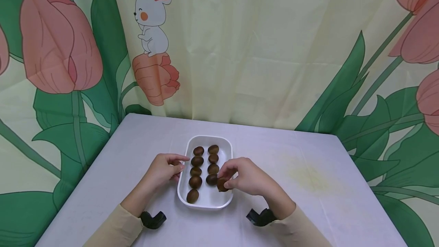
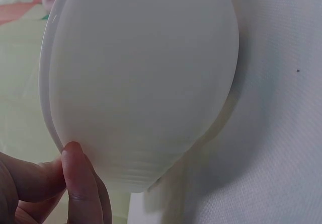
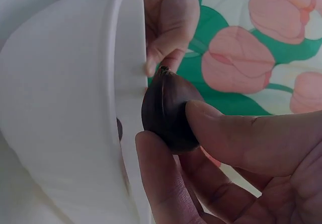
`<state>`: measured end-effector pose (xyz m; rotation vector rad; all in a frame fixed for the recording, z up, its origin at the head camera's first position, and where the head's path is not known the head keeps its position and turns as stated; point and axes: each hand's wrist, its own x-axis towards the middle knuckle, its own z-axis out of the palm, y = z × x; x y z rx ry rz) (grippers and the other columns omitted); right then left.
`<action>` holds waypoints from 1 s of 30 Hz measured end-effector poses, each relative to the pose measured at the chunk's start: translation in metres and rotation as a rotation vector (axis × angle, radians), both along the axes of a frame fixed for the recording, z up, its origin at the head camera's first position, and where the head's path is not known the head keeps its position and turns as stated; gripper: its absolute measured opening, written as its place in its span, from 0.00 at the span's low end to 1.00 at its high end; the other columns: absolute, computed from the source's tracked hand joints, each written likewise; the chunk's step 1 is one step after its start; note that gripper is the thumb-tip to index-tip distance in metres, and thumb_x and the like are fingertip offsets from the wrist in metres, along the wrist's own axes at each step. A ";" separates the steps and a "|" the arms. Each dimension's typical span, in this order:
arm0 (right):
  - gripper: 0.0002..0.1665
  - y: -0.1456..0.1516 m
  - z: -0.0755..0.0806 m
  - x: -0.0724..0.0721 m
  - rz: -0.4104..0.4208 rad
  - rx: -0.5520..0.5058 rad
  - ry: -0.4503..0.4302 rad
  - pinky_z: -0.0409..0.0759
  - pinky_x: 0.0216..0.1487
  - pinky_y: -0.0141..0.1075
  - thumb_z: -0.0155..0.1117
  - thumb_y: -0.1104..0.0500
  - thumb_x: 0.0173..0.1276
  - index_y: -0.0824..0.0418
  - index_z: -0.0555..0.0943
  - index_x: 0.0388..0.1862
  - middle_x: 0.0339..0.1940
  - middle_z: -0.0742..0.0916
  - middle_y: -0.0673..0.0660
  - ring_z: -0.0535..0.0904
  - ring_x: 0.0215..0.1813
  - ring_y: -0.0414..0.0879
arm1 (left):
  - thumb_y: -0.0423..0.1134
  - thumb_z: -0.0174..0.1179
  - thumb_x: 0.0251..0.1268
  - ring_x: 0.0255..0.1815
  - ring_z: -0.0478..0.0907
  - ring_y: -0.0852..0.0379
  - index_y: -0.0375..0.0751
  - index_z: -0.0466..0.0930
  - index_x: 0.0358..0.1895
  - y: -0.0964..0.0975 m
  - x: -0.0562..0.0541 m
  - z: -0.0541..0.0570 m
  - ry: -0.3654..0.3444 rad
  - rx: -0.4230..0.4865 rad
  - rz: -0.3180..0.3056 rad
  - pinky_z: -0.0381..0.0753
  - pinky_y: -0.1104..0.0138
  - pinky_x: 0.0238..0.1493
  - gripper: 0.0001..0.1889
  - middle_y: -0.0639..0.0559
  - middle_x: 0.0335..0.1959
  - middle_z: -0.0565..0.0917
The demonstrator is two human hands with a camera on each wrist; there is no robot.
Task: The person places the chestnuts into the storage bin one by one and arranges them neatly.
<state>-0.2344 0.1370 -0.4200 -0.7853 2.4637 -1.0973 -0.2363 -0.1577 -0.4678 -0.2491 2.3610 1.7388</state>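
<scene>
A white tray (image 1: pixel 205 205) stands on the table with brown chestnuts in two columns, the left column (image 1: pixel 196 171) and the right column (image 1: pixel 213 158). My right hand (image 1: pixel 248 176) pinches one chestnut (image 3: pixel 171 110) between thumb and fingertips, over the tray's right side near the lower end of the right column. Its pointed tip faces up in the right wrist view. At the tray's left rim, my left hand (image 1: pixel 165 169) grips the edge with thumb and finger (image 2: pixel 78 171). The tray's outer wall (image 2: pixel 146 83) fills much of the left wrist view.
A pale cloth covers the table (image 1: pixel 291 209), with a faint yellowish stain (image 1: pixel 308 174) to the right. Behind it hangs a curtain (image 1: pixel 240 48) printed with tulips and a rabbit. Each wrist carries a black camera mount, the left mount (image 1: pixel 153 220) and the right mount (image 1: pixel 260 217).
</scene>
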 end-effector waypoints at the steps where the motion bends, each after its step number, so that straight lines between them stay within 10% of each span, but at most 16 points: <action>1: 0.16 -0.002 -0.001 0.000 0.004 0.002 0.005 0.85 0.46 0.33 0.76 0.71 0.62 0.50 0.91 0.40 0.36 0.92 0.45 0.86 0.43 0.40 | 0.26 0.68 0.71 0.27 0.80 0.55 0.38 0.91 0.58 0.000 0.000 0.000 0.001 0.000 -0.001 0.84 0.69 0.27 0.16 0.44 0.37 0.82; 30: 0.16 -0.045 -0.019 -0.005 0.063 0.139 0.136 0.82 0.38 0.30 0.76 0.75 0.56 0.55 0.91 0.33 0.28 0.89 0.45 0.81 0.32 0.35 | 0.28 0.68 0.71 0.26 0.79 0.56 0.40 0.91 0.58 -0.002 -0.001 0.000 -0.010 -0.002 -0.006 0.86 0.68 0.29 0.15 0.44 0.37 0.81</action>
